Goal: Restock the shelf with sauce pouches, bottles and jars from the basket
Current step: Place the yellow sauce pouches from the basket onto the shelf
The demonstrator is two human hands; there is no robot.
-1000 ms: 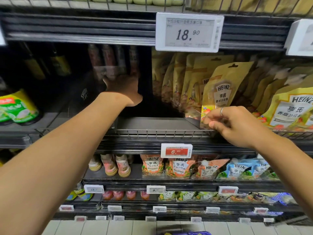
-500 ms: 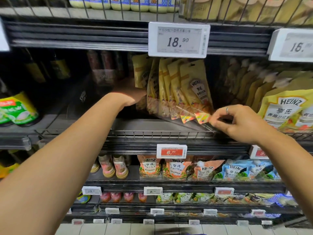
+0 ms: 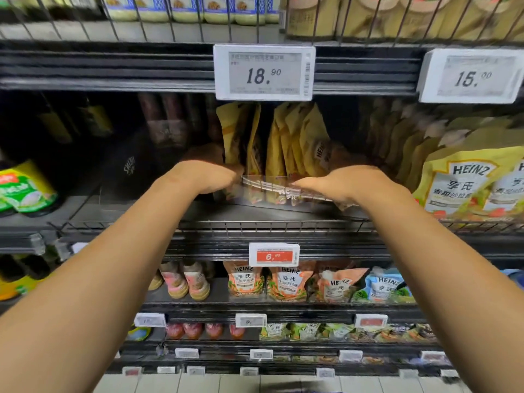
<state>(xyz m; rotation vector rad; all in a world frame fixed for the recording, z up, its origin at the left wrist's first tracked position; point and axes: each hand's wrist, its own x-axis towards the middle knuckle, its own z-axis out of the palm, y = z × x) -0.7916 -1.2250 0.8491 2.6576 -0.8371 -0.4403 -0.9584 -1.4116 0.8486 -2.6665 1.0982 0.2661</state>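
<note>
Shelf: the wire-fronted shelf (image 3: 255, 225) at mid-frame, under the 18.90 price tag (image 3: 263, 72).
Pouches: a row of yellow sauce pouches (image 3: 295, 143) stands on edge at centre, leaning a little, behind a clear divider (image 3: 272, 188).
Left hand: the left hand (image 3: 209, 177) reaches in at the row's left end, fingers bent down against the pouches; whether it grips one I cannot tell.
Right hand: the right hand (image 3: 337, 182) reaches in at the row's right end, fingers hidden behind the divider; hold unclear.
Handling: I'd judge them soft, light, floppy and slick, so best squeezed together from both ends, low down.
Basket: out of sight.
</note>
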